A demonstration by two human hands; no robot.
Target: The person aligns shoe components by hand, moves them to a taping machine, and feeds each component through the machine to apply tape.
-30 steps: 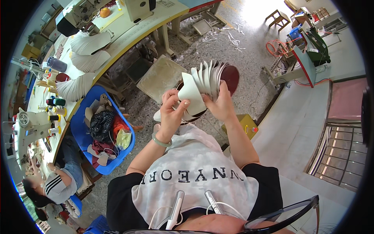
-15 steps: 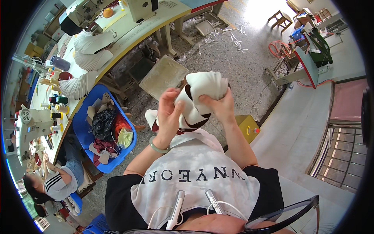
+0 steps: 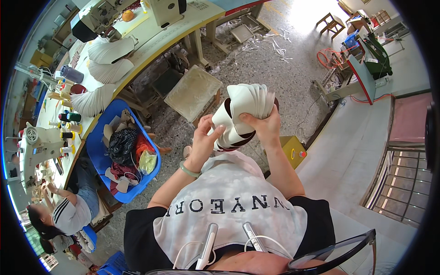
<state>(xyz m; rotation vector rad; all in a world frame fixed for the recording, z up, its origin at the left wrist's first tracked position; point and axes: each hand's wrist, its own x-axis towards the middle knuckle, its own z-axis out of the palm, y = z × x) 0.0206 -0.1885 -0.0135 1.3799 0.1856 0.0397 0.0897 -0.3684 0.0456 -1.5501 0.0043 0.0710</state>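
In front of my chest I hold a bundle of curved white sheet pieces point(image 3: 251, 101) with dark red undersides. They look like cut leather or a similar sheet, and their upper ends fan out in layers. My right hand point(image 3: 266, 127) is closed around the right side, its thumb pressed on the white face. On the lower left of the bundle, my left hand point(image 3: 201, 143) has its thumb on the front and its fingers bent along the edge. The pieces hide part of the fingers of both hands.
A blue tub point(image 3: 156, 172) of scraps and bags stands to my left, beside a long table point(image 3: 151, 39) with sewing machines, thread spools and fanned white stacks. Ahead is a worn stool point(image 3: 192, 91). A yellow box point(image 3: 292, 153) sits to my right. Another person point(image 3: 75, 211) sits at far left.
The bundle has turned a little and its upper layers now spread wider. A curved end that stuck out at the left has gone from there. My left hand has shifted slightly right.
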